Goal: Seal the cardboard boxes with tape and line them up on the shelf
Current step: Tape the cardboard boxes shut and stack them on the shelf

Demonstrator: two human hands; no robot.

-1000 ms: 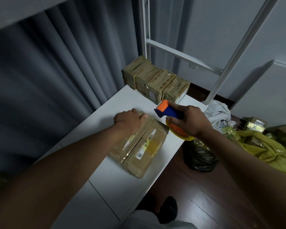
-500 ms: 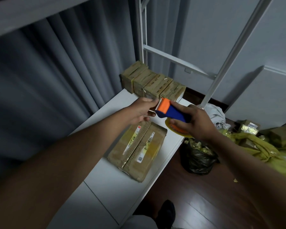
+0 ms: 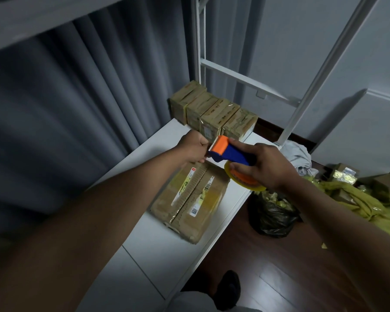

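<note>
Cardboard boxes (image 3: 190, 200): five, perhaps; four (image 3: 214, 112) lined.

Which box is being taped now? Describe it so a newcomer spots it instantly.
On the white shelf, find the cardboard box lying flat by itself, under the tape dispenser. Unlike the four upright boxes lined up at the far end, it bears barcode labels.
</note>
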